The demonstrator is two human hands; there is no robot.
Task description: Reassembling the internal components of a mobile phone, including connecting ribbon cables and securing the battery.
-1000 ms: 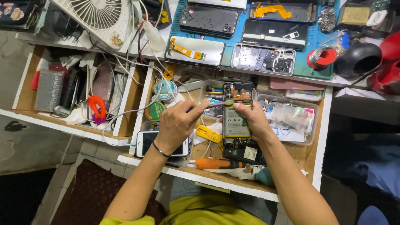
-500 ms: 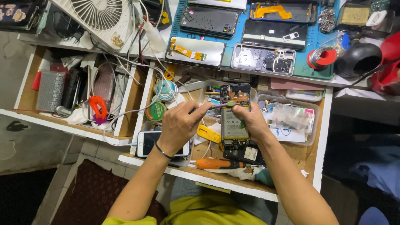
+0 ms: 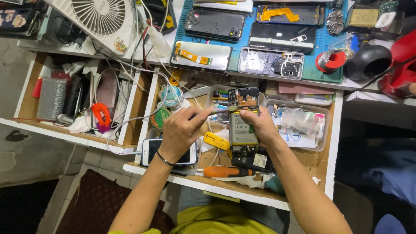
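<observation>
opened phone (image 3: pixel 243 119) (back already off) is being gripped by the right hand (image 3: pixel 260 125) over the drawer's middle (image 3: pixel 303 161); left hand (image 3: pixel 180 132) is pinching a brush (image 3: pixel 219 111), cleaning apparently unfinished.

Lower half of opened phone (image 3: pixel 243 125) covered by right hand (image 3: pixel 259 126). Brush (image 3: pixel 216 111) handle buried in left hand (image 3: pixel 178 132). White fan (image 3: pixel 100 19) cropped by top edge. Tiny board parts unreadable.
</observation>
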